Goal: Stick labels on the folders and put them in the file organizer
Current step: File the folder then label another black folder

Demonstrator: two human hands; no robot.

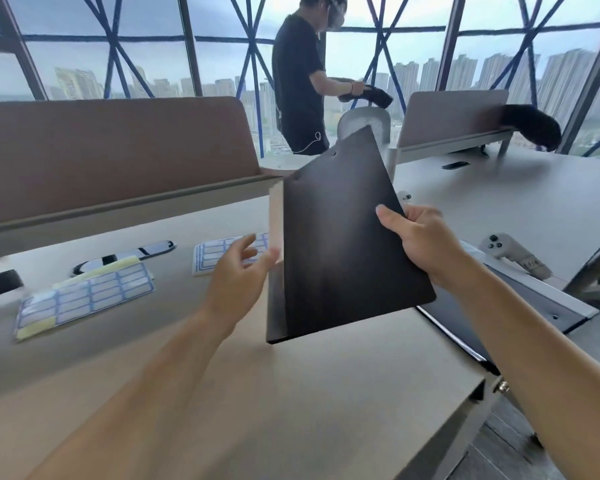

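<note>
two label sheets (84, 296) lie on the bench (291, 393) while the right hand (419, 237) pinches the black folder (347, 244) by its right edge, tilted above the bench, and the left hand (236, 271), fingers (248, 242) spread beside its spine, holds nothing (labelling looks unstarted, so laying it flat likely comes next).

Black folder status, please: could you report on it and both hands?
Right hand grips black folder, lifted off desk. Left hand open beside its spine. No label visible on it; label sheets lie left.
</note>
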